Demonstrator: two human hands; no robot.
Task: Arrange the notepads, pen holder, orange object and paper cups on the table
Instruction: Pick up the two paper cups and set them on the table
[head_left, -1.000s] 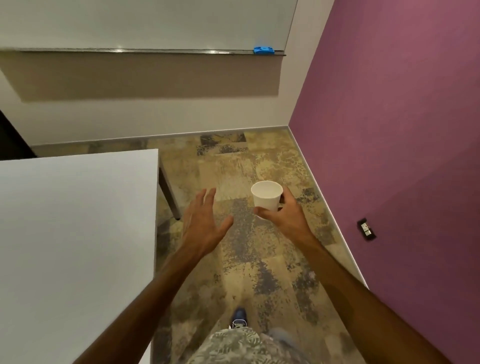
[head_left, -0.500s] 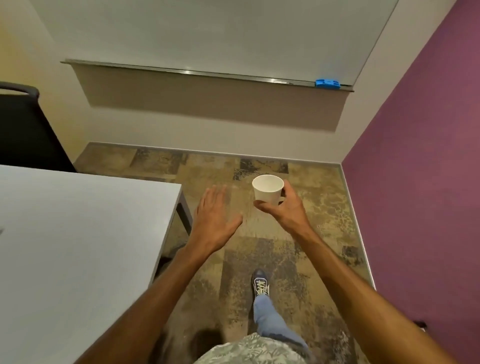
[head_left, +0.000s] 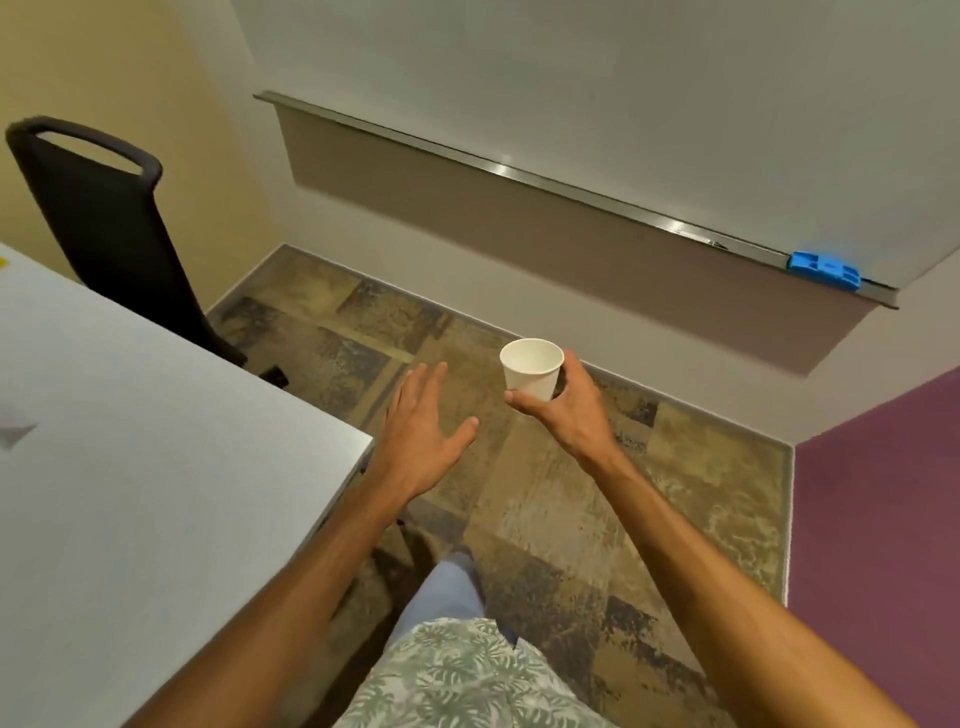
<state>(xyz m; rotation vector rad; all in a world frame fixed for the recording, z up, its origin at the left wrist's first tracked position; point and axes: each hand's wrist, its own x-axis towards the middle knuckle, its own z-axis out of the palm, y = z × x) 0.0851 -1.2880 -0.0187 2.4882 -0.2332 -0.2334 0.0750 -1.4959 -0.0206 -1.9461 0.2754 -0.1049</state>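
A white paper cup (head_left: 532, 366) is held upright in my right hand (head_left: 563, 410), which grips it from the right side and below, out over the carpet. My left hand (head_left: 423, 434) is empty, its fingers spread, just past the corner of the white table (head_left: 145, 493) on the left. The cup looks empty inside. A small yellow item shows at the table's far left edge, too cut off to identify. No notepads, pen holder or orange object are in view.
A black chair (head_left: 109, 223) stands behind the table at the left. A whiteboard ledge (head_left: 519, 174) with a blue eraser (head_left: 823, 270) runs along the far wall. A purple wall (head_left: 878, 519) closes the right side. Patterned carpet lies between table and walls.
The view has swung to the left: the table corner and black chair have come into sight and the purple wall has slid right. My right hand still holds the cup; my left stays spread.
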